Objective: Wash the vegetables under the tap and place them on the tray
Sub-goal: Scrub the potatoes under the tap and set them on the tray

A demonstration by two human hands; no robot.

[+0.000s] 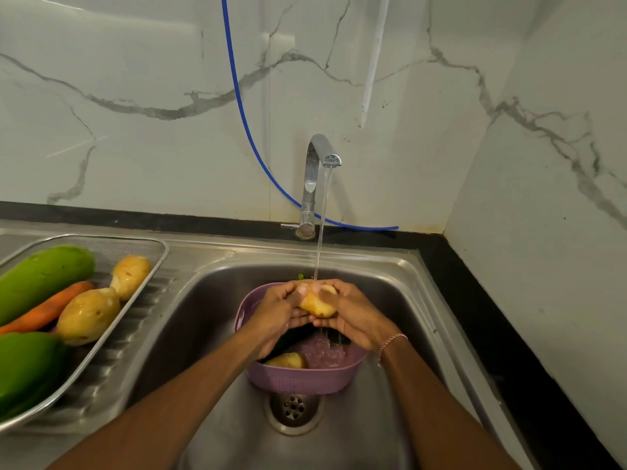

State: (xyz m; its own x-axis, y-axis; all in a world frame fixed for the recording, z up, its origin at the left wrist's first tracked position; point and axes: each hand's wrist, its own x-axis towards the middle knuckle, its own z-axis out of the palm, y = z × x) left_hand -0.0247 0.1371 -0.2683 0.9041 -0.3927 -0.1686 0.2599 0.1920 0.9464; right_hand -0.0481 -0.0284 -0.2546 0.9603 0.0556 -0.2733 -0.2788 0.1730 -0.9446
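Head view: a potato [318, 306] is held beneath the running tap [314, 174], gripped between the curled fingers of the left hand [276, 313] and the right hand [354, 317], above a purple colander [305, 381] set in the sink [400, 283]. Two other potatoes [89, 315], a carrot [47, 310] and green vegetables [40, 276] are laid on the tray [165, 249] at left.

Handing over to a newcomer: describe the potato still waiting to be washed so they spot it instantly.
Find the stainless steel sink under the chrome tap; a round lilac plastic colander sits in it. The yellow-brown potato lies inside its near rim. Unlike the held potato gripped by left hand and right hand above, no hand touches it.
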